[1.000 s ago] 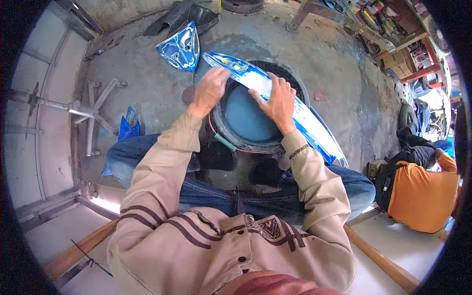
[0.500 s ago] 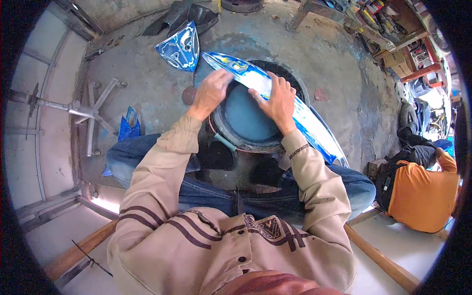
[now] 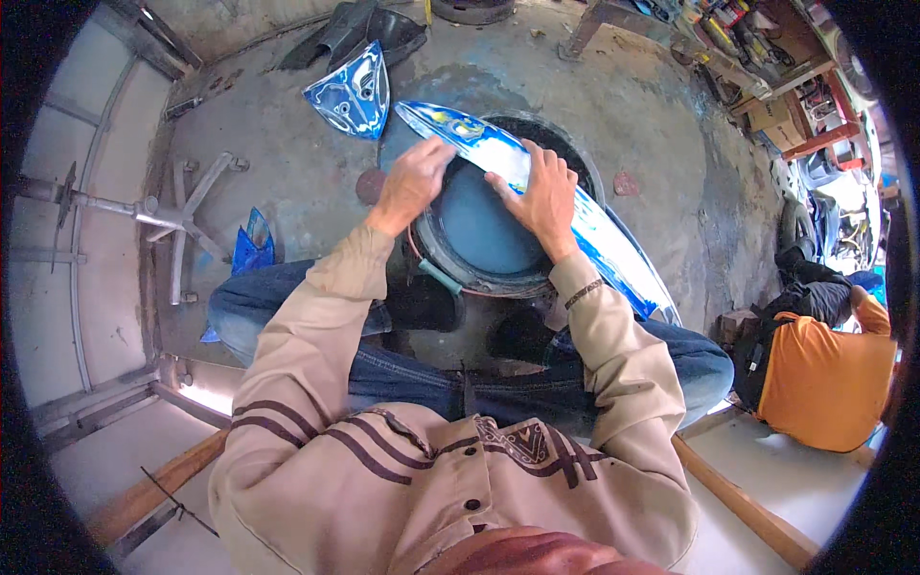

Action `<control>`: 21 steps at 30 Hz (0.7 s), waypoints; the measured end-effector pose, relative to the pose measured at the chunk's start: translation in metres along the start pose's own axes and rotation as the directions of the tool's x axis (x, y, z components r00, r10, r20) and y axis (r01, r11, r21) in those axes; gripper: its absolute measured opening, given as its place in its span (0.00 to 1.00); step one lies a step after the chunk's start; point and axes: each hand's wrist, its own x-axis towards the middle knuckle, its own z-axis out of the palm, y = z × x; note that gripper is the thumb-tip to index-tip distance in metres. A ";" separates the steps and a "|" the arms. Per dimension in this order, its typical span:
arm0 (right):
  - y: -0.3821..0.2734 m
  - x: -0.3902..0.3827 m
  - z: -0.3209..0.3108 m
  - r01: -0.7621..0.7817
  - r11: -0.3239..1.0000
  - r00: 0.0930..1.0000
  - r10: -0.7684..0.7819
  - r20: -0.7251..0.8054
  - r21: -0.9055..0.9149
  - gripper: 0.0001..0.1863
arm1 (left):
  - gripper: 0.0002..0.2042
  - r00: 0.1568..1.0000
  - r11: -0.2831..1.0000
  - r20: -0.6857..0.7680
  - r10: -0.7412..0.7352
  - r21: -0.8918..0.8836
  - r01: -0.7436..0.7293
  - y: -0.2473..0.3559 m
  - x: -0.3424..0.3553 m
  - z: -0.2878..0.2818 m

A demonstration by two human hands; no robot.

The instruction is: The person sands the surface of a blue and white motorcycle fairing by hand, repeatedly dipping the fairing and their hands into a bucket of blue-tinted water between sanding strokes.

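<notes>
A long blue and white panel [image 3: 618, 249] with a yellow patch near its tip lies slanting over a round dark tub [image 3: 428, 261] of cloudy grey-blue water. My right hand [image 3: 543, 201] grips the middle of the panel, thumb on the near side and fingers over the top. My left hand [image 3: 414, 177] rests at the near edge toward the panel's tip, fingers bent together and slightly blurred; whatever they may hold is hidden. Beyond my left hand, a triangular blue and white part [image 3: 350, 86] lies on the floor.
Concrete floor [image 3: 671, 192] surrounds my crossed legs. A wheeled metal stand base [image 3: 187, 216] and a blue piece [image 3: 252, 249] are at left, dark plastic parts [image 3: 307, 38] at the back. Cluttered shelving [image 3: 786, 125] lines the right; a person in an orange shirt [image 3: 819, 379] is at lower right.
My left fingers shift very slightly along the panel's near edge near its tip. My right hand and the panel look unmoved.
</notes>
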 end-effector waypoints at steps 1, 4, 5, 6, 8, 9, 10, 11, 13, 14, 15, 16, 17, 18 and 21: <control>-0.001 0.001 0.000 -0.004 1.000 1.000 0.004 0.004 0.002 0.49 | 0.11 0.999 0.998 -0.045 -0.022 0.054 0.024 -0.009 0.006 -0.006; -0.002 0.000 0.002 0.005 1.000 1.000 -0.005 -0.004 0.004 0.49 | 0.11 0.989 0.993 -0.124 -0.081 0.073 0.091 -0.013 0.009 -0.008; -0.002 -0.001 0.002 0.014 1.000 1.000 -0.014 -0.015 0.009 0.49 | 0.10 0.995 0.998 -0.097 -0.031 0.043 0.036 -0.006 0.003 -0.004; -0.001 -0.001 0.002 0.012 1.000 1.000 -0.012 -0.015 0.009 0.49 | 0.10 0.997 1.000 -0.072 0.019 0.011 -0.019 -0.001 0.000 -0.001; 0.001 0.000 -0.001 -0.004 1.000 1.000 0.004 -0.002 0.010 0.48 | 0.09 0.998 0.999 -0.048 0.049 0.014 -0.048 -0.003 0.005 -0.001; 0.000 0.000 -0.001 -0.003 1.000 1.000 0.003 0.001 0.010 0.48 | 0.09 0.999 0.999 -0.051 -0.007 0.038 0.009 -0.008 0.010 -0.005; -0.003 0.000 0.000 -0.001 1.000 1.000 0.001 -0.002 0.010 0.48 | 0.09 0.996 0.996 -0.055 -0.063 0.062 0.067 -0.012 0.012 -0.008; -0.002 0.001 0.001 0.000 1.000 1.000 0.001 -0.008 0.006 0.48 | 0.08 0.992 0.993 -0.068 -0.105 0.040 0.107 -0.012 0.014 -0.008; 0.000 0.000 0.001 0.000 1.000 1.000 0.000 -0.005 0.008 0.48 | 0.08 0.997 0.999 -0.061 -0.042 0.025 0.044 -0.003 0.009 -0.001; 0.001 -0.001 0.001 0.000 1.000 1.000 0.000 -0.001 0.018 0.48 | 0.07 0.998 1.000 -0.052 0.019 0.015 -0.018 0.001 0.006 0.001; 0.002 0.000 0.000 -0.001 1.000 1.000 0.001 -0.001 0.017 0.48 | 0.07 0.998 0.999 -0.046 0.036 0.019 -0.035 0.003 0.007 0.000; 0.004 0.000 -0.001 -0.007 1.000 1.000 0.007 0.001 0.009 0.48 | 0.07 0.998 0.999 -0.045 0.037 0.018 -0.036 -0.002 0.010 0.000; 0.002 0.002 -0.001 -0.008 1.000 1.000 0.008 0.005 0.004 0.49 | 0.07 0.997 0.999 -0.077 -0.010 0.044 0.014 -0.013 0.014 -0.005; -0.001 0.002 -0.001 -0.006 1.000 1.000 0.005 0.005 0.007 0.49 | 0.08 0.992 0.996 -0.110 -0.057 0.068 0.064 -0.021 0.015 -0.009; -0.003 0.000 -0.001 -0.004 1.000 1.000 0.004 0.000 0.022 0.49 | 0.09 0.996 0.997 -0.081 -0.021 0.076 0.027 -0.017 0.005 -0.004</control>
